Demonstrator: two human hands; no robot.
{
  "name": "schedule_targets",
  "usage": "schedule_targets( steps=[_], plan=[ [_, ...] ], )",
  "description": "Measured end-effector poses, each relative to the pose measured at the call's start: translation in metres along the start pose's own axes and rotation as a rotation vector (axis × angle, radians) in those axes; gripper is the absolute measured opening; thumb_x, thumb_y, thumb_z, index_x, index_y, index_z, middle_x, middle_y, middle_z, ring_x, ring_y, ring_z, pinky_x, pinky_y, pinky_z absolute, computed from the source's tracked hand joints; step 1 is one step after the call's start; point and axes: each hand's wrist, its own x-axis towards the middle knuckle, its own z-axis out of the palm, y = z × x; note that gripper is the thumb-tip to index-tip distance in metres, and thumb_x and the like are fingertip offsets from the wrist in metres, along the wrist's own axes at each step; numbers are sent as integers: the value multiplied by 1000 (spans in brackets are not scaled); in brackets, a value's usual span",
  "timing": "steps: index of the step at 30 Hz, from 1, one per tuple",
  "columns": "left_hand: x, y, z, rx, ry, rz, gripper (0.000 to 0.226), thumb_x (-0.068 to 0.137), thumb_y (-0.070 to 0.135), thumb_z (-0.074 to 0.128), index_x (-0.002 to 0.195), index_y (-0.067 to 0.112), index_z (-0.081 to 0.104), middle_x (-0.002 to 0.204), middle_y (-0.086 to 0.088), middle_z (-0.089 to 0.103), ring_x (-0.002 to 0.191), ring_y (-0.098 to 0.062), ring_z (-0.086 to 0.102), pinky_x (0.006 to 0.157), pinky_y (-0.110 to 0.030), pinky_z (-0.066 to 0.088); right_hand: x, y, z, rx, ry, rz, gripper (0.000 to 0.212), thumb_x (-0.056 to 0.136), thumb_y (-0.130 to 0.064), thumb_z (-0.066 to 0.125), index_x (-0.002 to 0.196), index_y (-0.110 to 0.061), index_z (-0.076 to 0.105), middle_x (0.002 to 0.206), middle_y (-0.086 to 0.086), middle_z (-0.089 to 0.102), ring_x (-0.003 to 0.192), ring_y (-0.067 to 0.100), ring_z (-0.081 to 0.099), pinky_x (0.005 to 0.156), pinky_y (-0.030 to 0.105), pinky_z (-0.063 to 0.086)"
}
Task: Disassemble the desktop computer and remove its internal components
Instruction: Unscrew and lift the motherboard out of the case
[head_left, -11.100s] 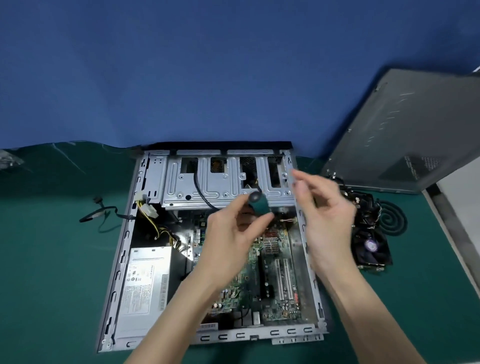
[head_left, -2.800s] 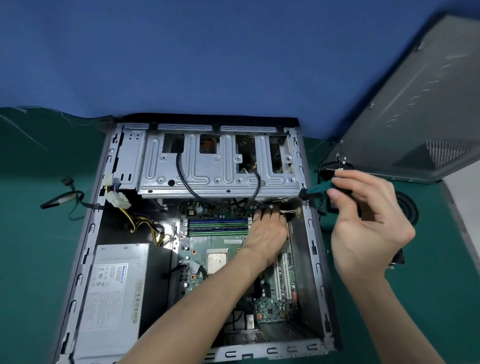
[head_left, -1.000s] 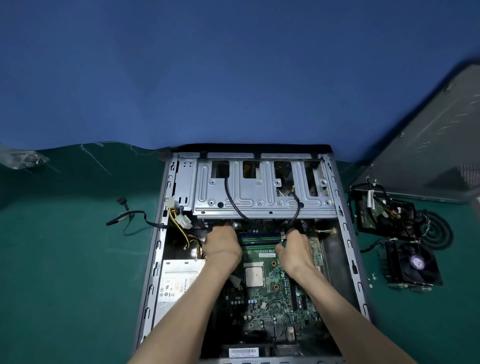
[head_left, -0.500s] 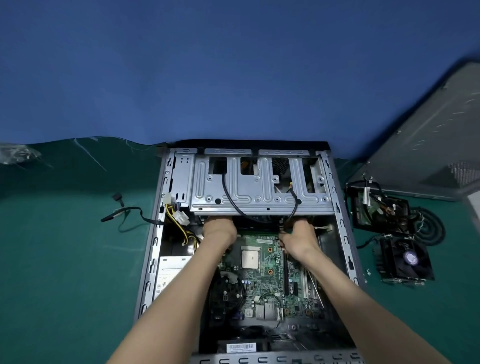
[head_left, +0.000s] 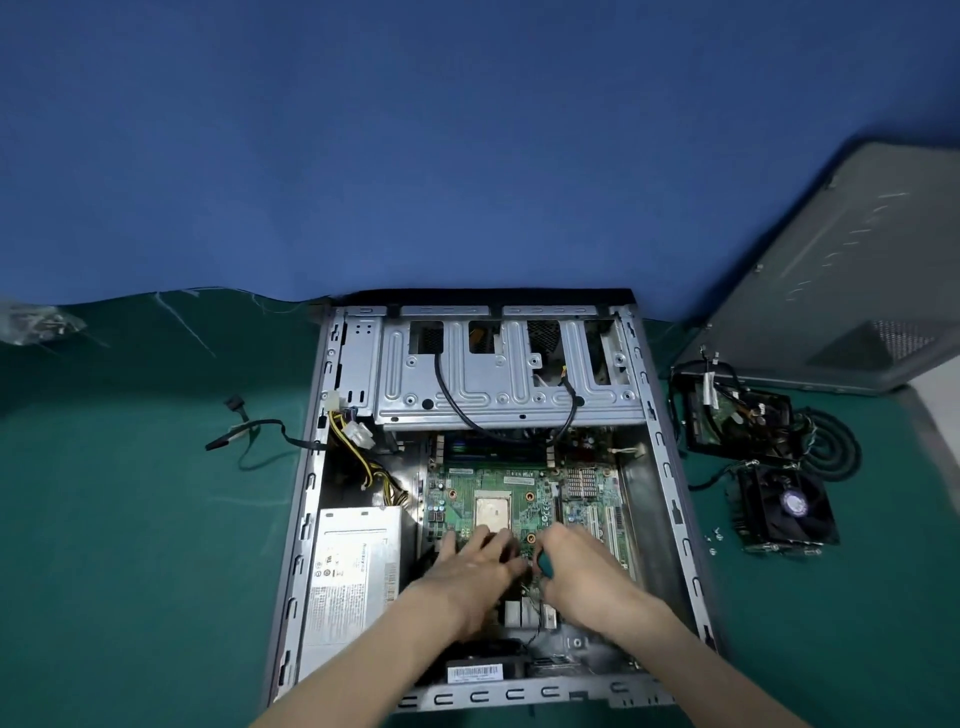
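Green motherboard (head_left: 525, 483) | left hand (head_left: 474, 576) flat on it | right hand (head_left: 592, 582) blurred, grip unclear

Both bare: left hand (head_left: 467, 577) and right hand (head_left: 587, 571). Fingers are motion-blurred, so nails and fine detail are unreadable. Same for left forearm (head_left: 374, 660) and right forearm (head_left: 701, 660): bare as far as the view reaches, slim at the wrists, widening toward the elbows. Upper arms and anything worn there are outside the view.
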Motion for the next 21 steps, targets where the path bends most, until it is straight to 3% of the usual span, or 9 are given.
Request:
schedule_targets(
  steps=[3,5,7,11,14,17,21],
  plan=[
    [-5,2,-3,148,66,29,59,86,-8,56,139,14,44,156,-4,17,144,-30,13,114,-60,5,2,-5,-5,-35,18,-6,28,86,1,62,108,-14,52,87,-9,41,84,11,52,80,26,49],
    [-9,5,-5,214,61,30,51,85,-4,60,132,12,52,155,-4,22,143,-31,18,113,-62,10,3,-9,-4,-93,-13,-15,29,84,5,62,102,-14,49,87,-7,44,78,10,50,71,25,44],
    [-14,5,-3,227,57,-10,44,86,-3,60,128,10,56,155,-6,22,143,-32,18,112,-63,13,4,-11,2,-172,-56,-21,31,83,7,62,99,-15,47,92,-4,46,82,12,50,73,26,42],
    [-26,-1,-3,367,114,-33,39,89,4,59,127,9,56,152,-11,28,141,-33,19,111,-59,18,4,-11,21,-346,-113,-89,26,84,7,62,93,-13,48,92,0,48,85,17,48,83,31,45],
    [-30,-1,-5,454,188,7,32,90,7,57,122,10,57,139,-13,44,134,-32,31,110,-50,18,6,-13,25,-537,-103,-248,17,87,5,60,97,-8,55,81,4,48,80,21,48,88,38,48],
    [-37,-4,-7,396,221,5,27,90,5,55,116,11,59,127,-11,56,127,-29,41,112,-46,17,9,-13,26,-624,-131,-371,19,89,5,58,105,-5,57,67,1,37,74,22,47,90,38,48],
    [-48,-8,-15,289,208,-18,33,90,-3,50,120,9,55,121,-12,57,120,-27,48,115,-43,20,7,-9,24,-612,-102,-444,31,88,10,56,116,-3,55,66,0,36,67,20,44,82,29,46]
  ],
)
